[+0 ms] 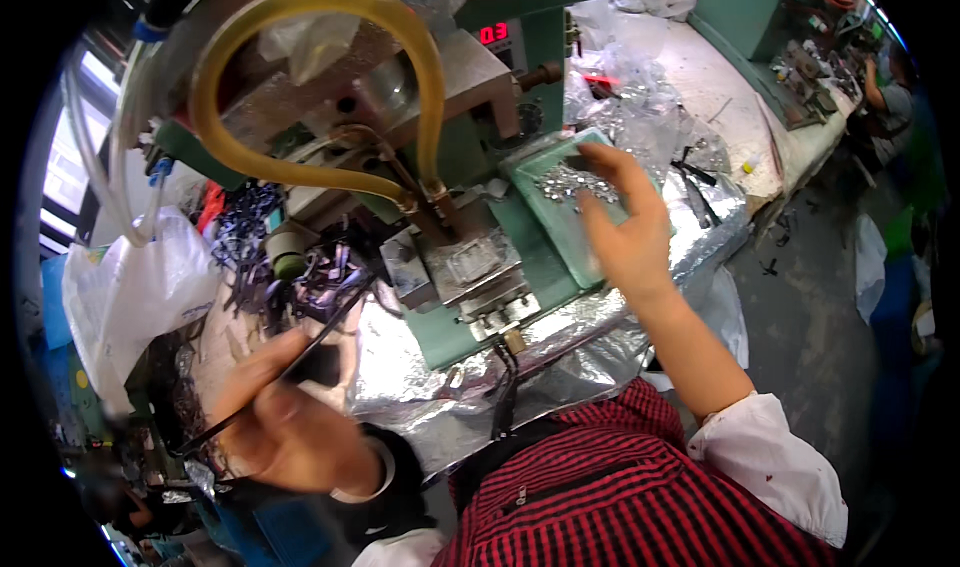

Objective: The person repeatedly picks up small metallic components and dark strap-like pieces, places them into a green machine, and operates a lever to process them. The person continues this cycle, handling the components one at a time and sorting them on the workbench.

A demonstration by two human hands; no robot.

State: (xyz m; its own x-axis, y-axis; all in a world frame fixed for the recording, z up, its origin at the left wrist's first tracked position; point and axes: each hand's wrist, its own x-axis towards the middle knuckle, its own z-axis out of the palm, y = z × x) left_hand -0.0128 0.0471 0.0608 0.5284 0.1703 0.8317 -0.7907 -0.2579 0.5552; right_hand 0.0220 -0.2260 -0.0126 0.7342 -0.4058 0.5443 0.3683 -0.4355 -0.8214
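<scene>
My left hand, near left, is closed around a thin black strip, a long, slightly curved piece that runs from below my fist up and to the right toward the machine; the hand is motion-blurred, so the exact finger placement cannot be told. Just beyond it, on the left part of the surface, lies a heap of dark strips of the same kind.

My right hand is open, fingers spread and pointing far-left, resting over the green tray at centre right. The fingertips touch or hover just above a scatter of small shiny metal parts in the tray's far half; which of the two cannot be told.

Between my hands stands the green press machine, with a metal fixture block at its near edge and a yellow hose looping in a wide arc above it, ending at a fitting just above the block. Crinkled silver foil covers the near side of the machine's base. A white plastic bag hangs at far left, and clear plastic bags lie on the surface beyond the tray. My red-and-black checked shirt fills the near edge.
</scene>
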